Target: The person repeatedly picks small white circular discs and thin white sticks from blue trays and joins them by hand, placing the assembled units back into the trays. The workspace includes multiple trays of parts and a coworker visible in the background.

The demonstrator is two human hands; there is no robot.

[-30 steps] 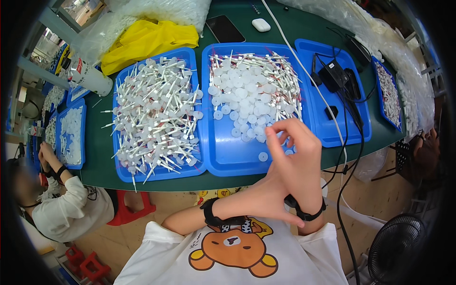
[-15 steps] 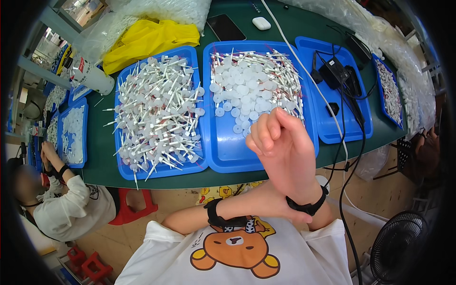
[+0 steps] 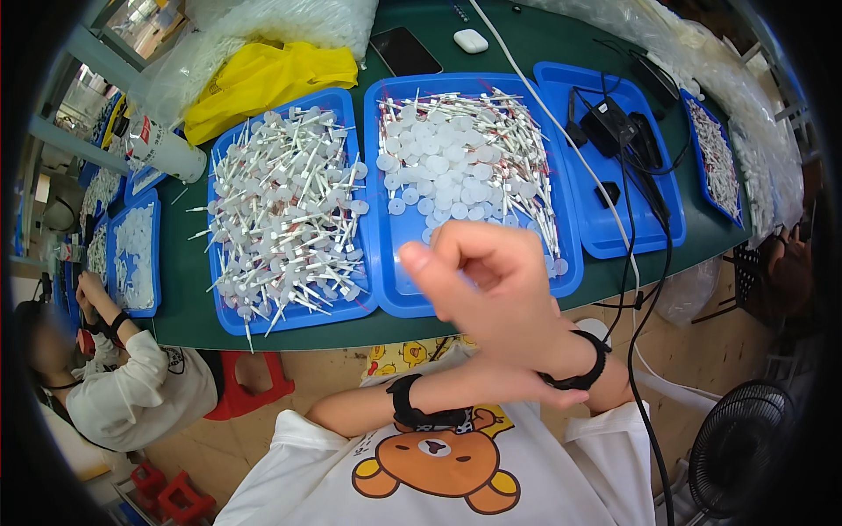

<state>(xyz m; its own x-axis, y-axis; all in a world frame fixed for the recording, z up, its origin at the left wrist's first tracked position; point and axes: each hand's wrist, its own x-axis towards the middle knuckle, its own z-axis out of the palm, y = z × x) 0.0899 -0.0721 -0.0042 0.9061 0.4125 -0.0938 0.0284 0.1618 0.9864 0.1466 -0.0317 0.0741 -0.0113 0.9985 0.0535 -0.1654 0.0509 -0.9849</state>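
My left hand (image 3: 507, 384) reaches across in front of my shirt and is closed around my right wrist, just below a black wristband (image 3: 586, 373); most of its fingers are hidden behind that wrist. My right hand (image 3: 504, 285) is raised over the front edge of the middle blue tray (image 3: 403, 298), slightly blurred. Its thumb sticks out to the left and its fingers are half curled, apart from the thumb, with nothing seen in them. Behind it in the tray lie translucent white discs (image 3: 447, 162) and thin white sticks with red wires (image 3: 526, 131).
To the left, another blue tray (image 3: 373, 302) is heaped with sticks joined to discs. A right-hand tray (image 3: 574, 232) holds black adapters and cables. A white cable (image 3: 583, 162) crosses the table. Far left, a co-worker (image 3: 132, 377) sits working. A black fan (image 3: 732, 447) stands at lower right.
My right hand has turned and dipped a little to the left, its thumb now sticking out. My left hand still clasps the right wrist. The view has shifted slightly.
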